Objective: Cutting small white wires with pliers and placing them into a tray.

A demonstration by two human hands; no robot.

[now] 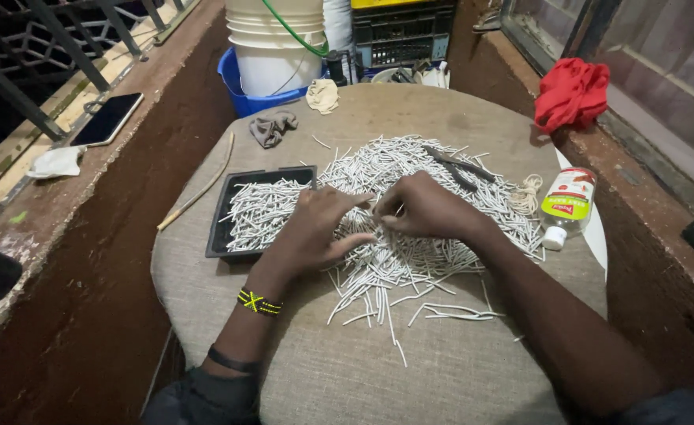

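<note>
Head view shows the left hand (315, 228) and right hand (425, 208) half-curled, fingertips pinching thin white sticks (410, 260) heaped on the cloth-covered table (410, 362) beside a black tray (225, 216); they look light, stiff, snappable, best pinched mid-length

bottle (566, 206): lying at desk's right edge, clear, white cap, red-green-white label | phone (107, 119): on left ledge, flat, dark screen

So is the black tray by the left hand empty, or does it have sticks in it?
Partly filled. The black tray holds a loose layer of thin white sticks, with dark floor showing at its upper left. The left hand rests at its right edge.
</note>
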